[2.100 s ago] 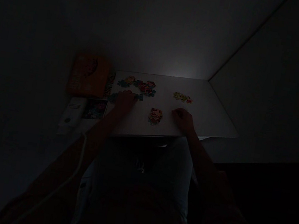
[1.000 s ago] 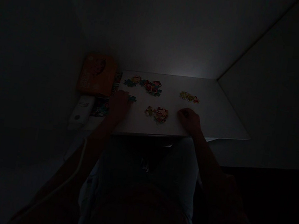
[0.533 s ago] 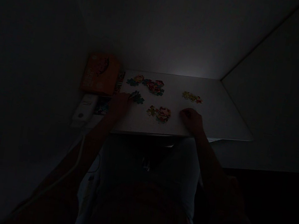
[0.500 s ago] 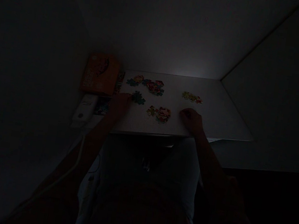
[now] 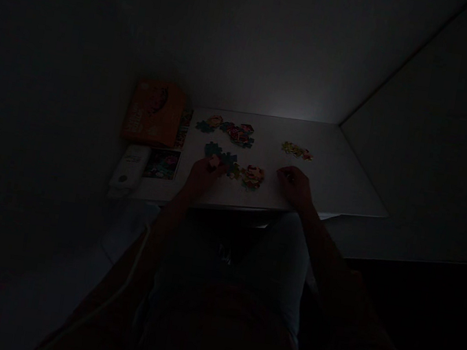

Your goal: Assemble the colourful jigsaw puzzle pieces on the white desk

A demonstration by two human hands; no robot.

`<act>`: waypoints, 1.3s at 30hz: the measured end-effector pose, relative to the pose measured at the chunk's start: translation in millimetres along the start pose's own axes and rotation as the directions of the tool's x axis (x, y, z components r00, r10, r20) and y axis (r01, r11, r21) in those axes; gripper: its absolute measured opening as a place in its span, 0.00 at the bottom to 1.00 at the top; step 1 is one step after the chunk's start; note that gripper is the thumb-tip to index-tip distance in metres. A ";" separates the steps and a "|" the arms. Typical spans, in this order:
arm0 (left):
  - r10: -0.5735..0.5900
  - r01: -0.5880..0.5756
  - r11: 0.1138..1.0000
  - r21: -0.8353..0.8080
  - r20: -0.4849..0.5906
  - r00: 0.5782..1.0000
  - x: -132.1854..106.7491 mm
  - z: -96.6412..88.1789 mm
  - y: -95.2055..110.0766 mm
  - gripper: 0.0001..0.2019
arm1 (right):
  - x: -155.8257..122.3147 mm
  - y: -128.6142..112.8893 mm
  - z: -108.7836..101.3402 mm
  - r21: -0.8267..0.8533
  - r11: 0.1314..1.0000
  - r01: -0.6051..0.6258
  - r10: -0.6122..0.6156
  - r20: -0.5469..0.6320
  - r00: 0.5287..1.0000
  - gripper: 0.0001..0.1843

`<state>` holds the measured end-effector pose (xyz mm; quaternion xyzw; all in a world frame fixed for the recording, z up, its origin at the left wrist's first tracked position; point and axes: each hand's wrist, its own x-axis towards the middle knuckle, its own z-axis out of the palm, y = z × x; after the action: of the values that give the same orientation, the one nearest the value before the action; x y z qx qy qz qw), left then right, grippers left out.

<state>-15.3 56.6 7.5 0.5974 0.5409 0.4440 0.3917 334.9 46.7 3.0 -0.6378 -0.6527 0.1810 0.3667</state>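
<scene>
scene very dark, fine detail lost. clock centred on the pink-red puzzle cluster [image 5: 254, 174], which sits on the white table [image 5: 345, 192], 12 = toward the wall [image 5: 256, 50].

left hand [image 5: 204, 174]: at 9, right at the near side of the teal puzzle pieces [image 5: 218, 152], which run from 10 in toward the cluster. small pink patch at its fingers; can't tell if that's a piece or a fingertip, so can't tell the grip either.

right hand [image 5: 294, 185]: at 3, low over the table, just beside the cluster, fingers curled narrow. can't tell if anything is in them.

other puzzle groups: red one [image 5: 238, 135] at 11, yellow-and-teal one [image 5: 208, 124] at 10, yellow-green strip [image 5: 297, 150] at 2.

further out: orange box [image 5: 155, 113] at 10, picture card [image 5: 162, 163] and white box [image 5: 131, 165] at 9. pale cord [image 5: 133, 268] at 7-8, along the left forearm.
</scene>
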 end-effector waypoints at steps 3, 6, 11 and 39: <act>0.001 -0.002 1.000 0.013 0.029 1.000 -3.6 -0.2 0.3 0.27 | -9.7 -35.2 17.2 0.097 0.993 0.069 -0.074 0.057 0.996 0.26; 0.012 -0.013 1.000 0.010 0.077 0.997 -5.2 -2.9 0.8 0.26 | -12.4 -70.2 42.8 0.188 0.970 0.154 -0.191 0.196 0.962 0.26; 0.016 -0.017 1.000 0.001 0.073 0.997 -5.9 -3.6 6.4 0.25 | -4.2 -92.9 68.5 0.226 0.958 0.178 -0.233 0.248 0.940 0.20; 0.041 -0.052 0.980 -0.190 -0.064 0.997 4.6 -2.0 -13.8 0.29 | 52.6 23.9 -20.5 0.296 0.955 0.013 0.049 -0.202 0.978 0.34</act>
<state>-21.2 62.6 -4.6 0.5560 0.4932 0.5205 0.4205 370.5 95.6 12.9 -0.5970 -0.5707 0.2126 0.5223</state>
